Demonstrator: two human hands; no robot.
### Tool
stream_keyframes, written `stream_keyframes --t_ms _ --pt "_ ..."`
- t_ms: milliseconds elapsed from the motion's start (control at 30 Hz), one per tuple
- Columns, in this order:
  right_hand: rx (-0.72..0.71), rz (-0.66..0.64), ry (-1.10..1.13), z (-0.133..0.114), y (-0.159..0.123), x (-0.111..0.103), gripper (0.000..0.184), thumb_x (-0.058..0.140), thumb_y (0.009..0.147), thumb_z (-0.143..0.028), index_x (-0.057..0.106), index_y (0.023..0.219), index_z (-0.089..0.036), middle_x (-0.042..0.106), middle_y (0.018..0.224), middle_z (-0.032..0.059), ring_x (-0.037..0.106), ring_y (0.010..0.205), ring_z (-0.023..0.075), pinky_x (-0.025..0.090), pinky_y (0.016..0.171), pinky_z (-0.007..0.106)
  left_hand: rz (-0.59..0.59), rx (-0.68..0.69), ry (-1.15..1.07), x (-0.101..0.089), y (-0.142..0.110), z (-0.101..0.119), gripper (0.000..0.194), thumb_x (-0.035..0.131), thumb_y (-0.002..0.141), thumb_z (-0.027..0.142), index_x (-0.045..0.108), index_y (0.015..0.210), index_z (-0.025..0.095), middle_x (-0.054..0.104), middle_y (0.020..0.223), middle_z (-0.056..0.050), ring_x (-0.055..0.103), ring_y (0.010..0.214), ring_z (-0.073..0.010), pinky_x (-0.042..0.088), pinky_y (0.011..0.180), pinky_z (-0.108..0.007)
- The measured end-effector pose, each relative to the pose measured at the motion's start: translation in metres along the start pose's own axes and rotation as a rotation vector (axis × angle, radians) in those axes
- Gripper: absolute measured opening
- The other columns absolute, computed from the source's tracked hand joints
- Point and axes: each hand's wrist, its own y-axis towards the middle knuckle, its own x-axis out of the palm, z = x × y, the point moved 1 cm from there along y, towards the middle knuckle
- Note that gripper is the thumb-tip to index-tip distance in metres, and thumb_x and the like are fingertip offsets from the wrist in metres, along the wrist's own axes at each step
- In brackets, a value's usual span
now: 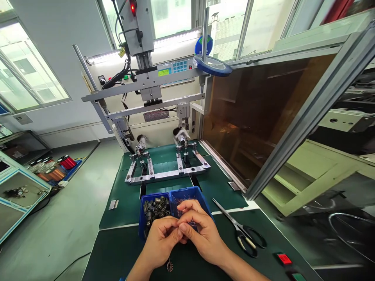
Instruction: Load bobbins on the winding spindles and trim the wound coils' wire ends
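My left hand (162,238) and my right hand (203,234) meet over the front of two blue bins, fingertips pinched together. Whatever they hold between them is hidden by the fingers. Just below my left hand shows a small toothed metal core (170,266); whether it hangs from the fingers or lies on the table I cannot tell. Several slotted metal cores (158,207) fill the left blue bin (141,220). In the right blue bin (187,189), partly covered by my right hand, are thin reddish wire scraps (175,201).
Scissors (238,226) with black handles lie to the right, near a red button (284,258) and a green button (299,276). Behind the bins stands a winding machine with a metal fixture frame (164,176). A tinted panel (263,109) borders the right side.
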Motion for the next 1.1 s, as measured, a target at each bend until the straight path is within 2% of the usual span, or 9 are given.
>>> stream_keyframes --t_ms 200,333,400,467,533,700,867,1000,1100 --pt "-0.022 0.073 0.036 0.0 -0.001 0.003 0.016 0.059 0.089 -0.032 0.065 0.077 -0.022 0.057 0.097 0.0053 0.054 0.098 0.0193 0.043 0.087 0.037 -0.01 0.092 0.07 -0.002 0.001 -0.004 0.03 0.062 0.09 0.037 0.068 0.075 0.011 0.061 0.077 -0.007 0.058 0.071 -0.015 0.045 0.067 -0.024" --pt "-0.027 0.068 0.039 0.001 -0.001 0.002 0.01 0.061 0.088 -0.03 0.067 0.082 -0.025 0.059 0.098 0.0036 0.055 0.096 0.0182 0.042 0.088 0.037 -0.002 0.108 0.042 -0.003 0.001 -0.006 0.028 0.063 0.09 0.035 0.069 0.076 0.011 0.061 0.078 -0.007 0.058 0.071 -0.0146 0.046 0.067 -0.024" --pt "-0.039 0.056 0.051 0.001 0.0 0.0 0.009 0.061 0.087 -0.03 0.068 0.093 -0.029 0.059 0.103 0.0033 0.055 0.1 0.019 0.042 0.09 0.039 0.007 0.099 -0.025 -0.004 0.0 -0.007 0.024 0.065 0.09 0.035 0.071 0.083 0.013 0.062 0.081 -0.007 0.059 0.071 -0.0139 0.047 0.068 -0.024" --pt "-0.065 0.051 0.07 0.0 0.0 -0.003 0.018 0.06 0.087 -0.032 0.066 0.104 -0.032 0.059 0.108 0.0039 0.054 0.104 0.0204 0.042 0.092 0.041 0.037 0.074 -0.135 -0.005 -0.001 -0.008 0.023 0.071 0.085 0.035 0.07 0.096 0.016 0.065 0.088 -0.007 0.061 0.074 -0.0143 0.05 0.07 -0.025" --pt "-0.088 0.038 0.078 -0.001 0.0 -0.006 0.023 0.059 0.087 -0.033 0.064 0.109 -0.032 0.058 0.111 0.0051 0.054 0.106 0.0218 0.042 0.093 0.043 0.081 0.057 -0.233 -0.006 -0.001 -0.008 0.035 0.079 0.077 0.034 0.066 0.106 0.018 0.066 0.093 -0.007 0.063 0.078 -0.0155 0.052 0.072 -0.026" --pt "-0.107 0.002 0.038 -0.002 0.001 -0.007 0.019 0.063 0.083 -0.027 0.067 0.102 -0.028 0.057 0.109 0.0071 0.053 0.107 0.0231 0.042 0.094 0.045 0.133 0.073 -0.286 -0.006 -0.001 -0.006 0.048 0.089 0.064 0.027 0.062 0.103 0.017 0.068 0.088 -0.006 0.064 0.076 -0.0135 0.05 0.067 -0.02" --pt "-0.121 0.0 0.02 -0.003 0.001 -0.005 0.01 0.065 0.083 -0.023 0.069 0.092 -0.026 0.058 0.106 0.0063 0.054 0.103 0.0207 0.046 0.09 0.041 0.12 0.103 -0.316 -0.003 -0.001 -0.005 0.045 0.089 0.065 0.023 0.061 0.1 0.018 0.068 0.087 -0.003 0.062 0.072 -0.01 0.049 0.064 -0.017" --pt "-0.111 -0.008 0.006 -0.003 0.001 -0.005 0.007 0.063 0.085 -0.023 0.069 0.087 -0.026 0.058 0.106 0.0051 0.054 0.102 0.0194 0.045 0.088 0.04 0.095 0.098 -0.327 -0.004 -0.002 -0.009 0.044 0.088 0.066 0.022 0.062 0.101 0.019 0.066 0.087 -0.002 0.061 0.073 -0.0104 0.05 0.066 -0.019" --pt "-0.093 -0.045 -0.001 -0.005 0.002 -0.004 0.008 0.06 0.087 -0.025 0.067 0.084 -0.024 0.057 0.106 0.0058 0.054 0.102 0.0197 0.044 0.09 0.042 0.048 0.092 -0.338 -0.006 -0.003 -0.01 0.043 0.086 0.069 0.03 0.062 0.103 0.019 0.062 0.091 -0.003 0.061 0.075 -0.012 0.052 0.068 -0.022"
